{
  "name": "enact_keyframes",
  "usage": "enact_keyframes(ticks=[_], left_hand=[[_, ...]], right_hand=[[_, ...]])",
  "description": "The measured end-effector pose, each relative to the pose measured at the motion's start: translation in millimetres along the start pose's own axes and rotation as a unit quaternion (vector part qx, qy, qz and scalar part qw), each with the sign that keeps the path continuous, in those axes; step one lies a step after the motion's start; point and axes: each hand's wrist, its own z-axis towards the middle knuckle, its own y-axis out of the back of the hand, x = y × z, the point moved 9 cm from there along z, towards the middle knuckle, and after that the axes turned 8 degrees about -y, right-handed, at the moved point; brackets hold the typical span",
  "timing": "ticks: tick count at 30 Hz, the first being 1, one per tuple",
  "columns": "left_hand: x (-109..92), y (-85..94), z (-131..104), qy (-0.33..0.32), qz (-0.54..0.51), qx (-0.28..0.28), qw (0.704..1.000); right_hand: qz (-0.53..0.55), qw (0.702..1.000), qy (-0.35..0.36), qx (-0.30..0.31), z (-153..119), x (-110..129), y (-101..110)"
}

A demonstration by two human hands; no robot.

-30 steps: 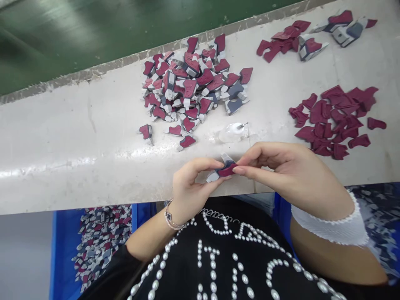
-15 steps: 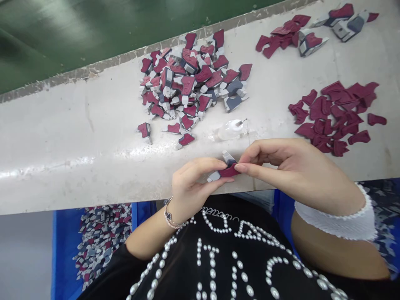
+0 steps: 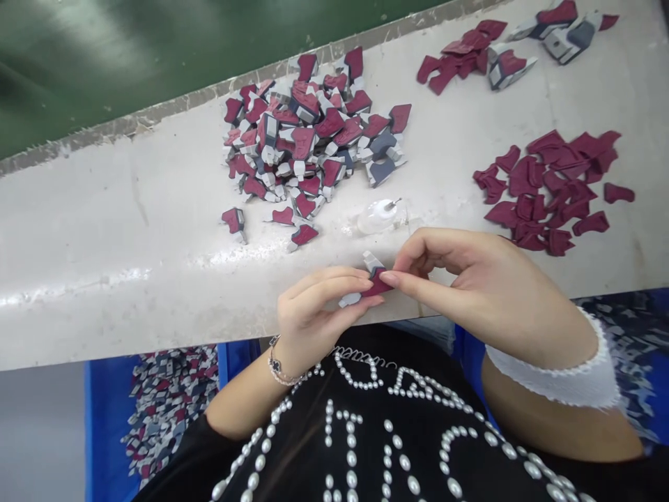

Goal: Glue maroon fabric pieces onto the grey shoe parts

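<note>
Near the front edge of the white table, a small plastic part [image 3: 377, 280] in grey, dark blue and maroon is held between both hands. My left hand [image 3: 316, 303] pinches it between thumb and fingers from the left. The thumb and forefinger of my right hand [image 3: 460, 286] grip its maroon piece from the right; the fingertips hide some of it. Just beyond lies a small clear container [image 3: 377, 217] with a thin metal tip. A pile of similar assembled parts [image 3: 303, 143] is farther back, and loose maroon pieces [image 3: 554, 188] lie to the right.
More maroon pieces [image 3: 463, 59] and several larger grey parts [image 3: 562, 42] lie at the back right of the table [image 3: 78, 258]. Below the edge, a blue bin [image 3: 104, 418] full of parts stands left, with more dark parts [image 3: 627, 348] at right. A green surface [image 3: 157, 56] lies beyond.
The maroon piece now sits flatter against the part, which has tilted slightly in the fingers. The whole view has shifted a little; both hands keep their grip.
</note>
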Motion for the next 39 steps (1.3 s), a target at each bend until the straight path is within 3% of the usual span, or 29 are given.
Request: enact_keyframes(ticks=[5,10,22,28,35,39], left_hand=[[-1,4.1,0,0.01,-0.008,-0.003,1.0],[-3,7.2,2,0.024,-0.022,-0.014,0.999],[-14,7.9,4,0.001,-0.028,0.001,1.0],[-15,5.2,1,0.0,-0.035,0.047,0.998],[-22,2.8,-3,-0.025,-0.047,0.068,0.996],[-22,4.5,1,-0.031,-0.037,0.037,0.998]], right_hand=[[0.096,0.994,0.031,0.05,0,-1,-7],[0.104,0.987,0.059,0.109,-7,5,-17],[0.048,0.992,0.08,0.081,-20,12,-15],[0.054,0.988,0.089,0.115,-20,16,-21],[-0.072,0.978,0.191,0.032,-30,35,-22],[-0.07,0.98,0.184,0.023,-30,34,-21]])
